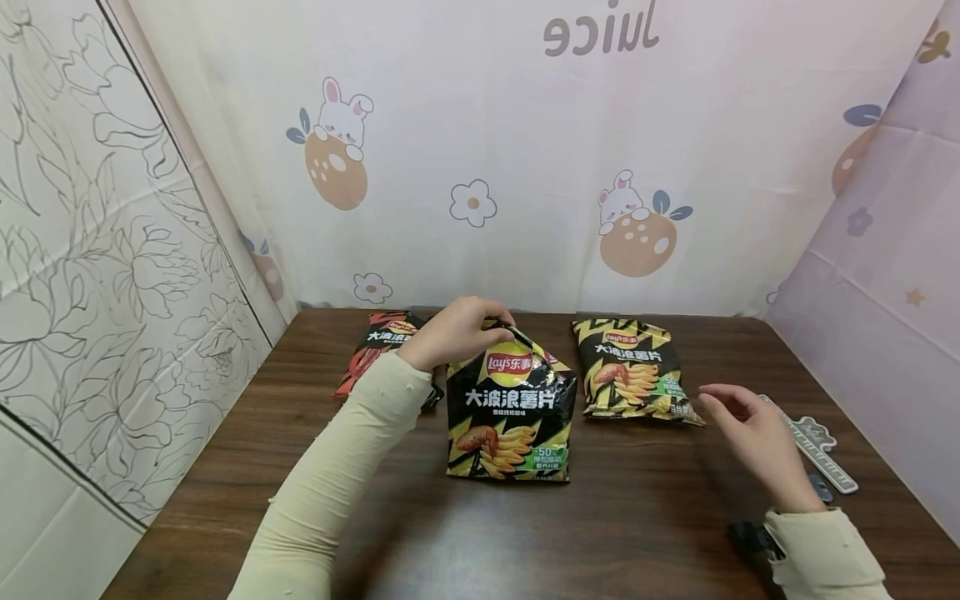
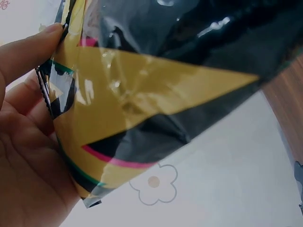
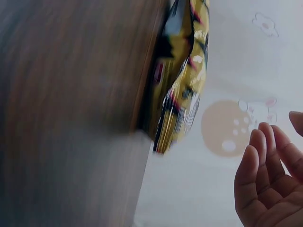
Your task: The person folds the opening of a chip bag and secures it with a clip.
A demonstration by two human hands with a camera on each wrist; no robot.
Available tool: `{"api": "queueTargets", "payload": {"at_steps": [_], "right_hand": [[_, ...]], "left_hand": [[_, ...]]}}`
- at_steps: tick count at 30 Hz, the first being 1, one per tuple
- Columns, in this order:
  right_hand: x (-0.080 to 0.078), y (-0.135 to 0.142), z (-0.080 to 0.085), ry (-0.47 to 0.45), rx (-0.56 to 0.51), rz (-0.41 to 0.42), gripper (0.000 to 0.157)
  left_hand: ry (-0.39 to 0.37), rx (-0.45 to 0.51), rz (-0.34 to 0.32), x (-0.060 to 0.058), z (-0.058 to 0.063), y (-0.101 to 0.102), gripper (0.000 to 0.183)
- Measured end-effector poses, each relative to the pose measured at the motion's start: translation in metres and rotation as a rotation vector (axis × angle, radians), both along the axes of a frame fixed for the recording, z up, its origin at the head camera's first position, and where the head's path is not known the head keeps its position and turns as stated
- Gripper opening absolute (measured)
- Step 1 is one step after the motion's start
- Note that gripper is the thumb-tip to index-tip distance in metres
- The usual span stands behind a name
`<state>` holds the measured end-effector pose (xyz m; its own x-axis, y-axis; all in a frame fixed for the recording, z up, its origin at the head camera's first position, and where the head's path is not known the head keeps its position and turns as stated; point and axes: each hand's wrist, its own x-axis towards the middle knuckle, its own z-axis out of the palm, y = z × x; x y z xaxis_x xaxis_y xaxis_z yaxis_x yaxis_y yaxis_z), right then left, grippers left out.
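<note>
My left hand (image 1: 467, 332) pinches the crimped top edge of a black and yellow bag of chips (image 1: 508, 417), which stands upright in the middle of the table. In the left wrist view the thumb (image 2: 33, 49) lies on one side of the bag's edge, with fingers behind it. A second black and yellow bag of chips (image 1: 630, 367) lies to the right. Just beside its lower right corner is my right hand (image 1: 757, 442), fingers loosely bent and holding nothing. Behind my left hand lies a red and black bag of chips (image 1: 375, 346), partly hidden by the hand and forearm.
The dark wooden table (image 1: 615, 533) ends at a printed curtain (image 1: 525, 250) behind the bags. A white ruler-like strip (image 1: 817, 454) with a cut-out shape lies at the right, beyond my right wrist. A panel with flower line drawings (image 1: 112, 242) stands on the left.
</note>
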<state>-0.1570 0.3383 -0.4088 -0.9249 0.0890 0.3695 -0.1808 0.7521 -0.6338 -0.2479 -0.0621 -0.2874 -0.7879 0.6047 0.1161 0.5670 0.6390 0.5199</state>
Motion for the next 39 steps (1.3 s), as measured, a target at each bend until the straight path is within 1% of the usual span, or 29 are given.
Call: {"api": "queueTargets", "payload": {"at_steps": [4, 7, 14, 20, 23, 27, 31, 35, 39], "right_hand": [[0.004, 0.014, -0.003, 0.027, 0.022, -0.048, 0.032], [0.007, 0.024, -0.005, 0.007, 0.036, -0.075, 0.034], [0.02, 0.044, -0.005, -0.1, 0.12, -0.141, 0.045], [0.026, 0.059, -0.003, -0.206, 0.15, -0.208, 0.055], [0.029, 0.065, -0.003, -0.237, 0.17, -0.236, 0.057], [0.033, 0.07, -0.002, -0.251, 0.203, -0.258, 0.059], [0.034, 0.074, -0.002, -0.292, 0.216, -0.269, 0.063], [0.035, 0.081, -0.004, -0.321, 0.237, -0.254, 0.064], [0.035, 0.09, -0.007, -0.373, 0.261, -0.237, 0.068]], "left_hand": [[-0.003, 0.006, 0.001, 0.0, -0.001, 0.0, 0.02], [0.003, 0.007, 0.003, 0.0, -0.001, 0.0, 0.02], [-0.002, 0.004, 0.0, 0.0, 0.0, 0.001, 0.021], [-0.005, 0.003, 0.005, 0.001, 0.001, 0.001, 0.02], [-0.001, 0.001, 0.006, 0.002, 0.001, 0.001, 0.02], [0.0, -0.002, 0.005, 0.003, 0.002, 0.001, 0.02], [0.0, -0.002, 0.003, 0.003, 0.002, 0.001, 0.02], [0.006, -0.002, 0.004, 0.003, 0.002, 0.001, 0.02], [0.005, -0.004, 0.005, 0.003, 0.002, 0.001, 0.02]]}}
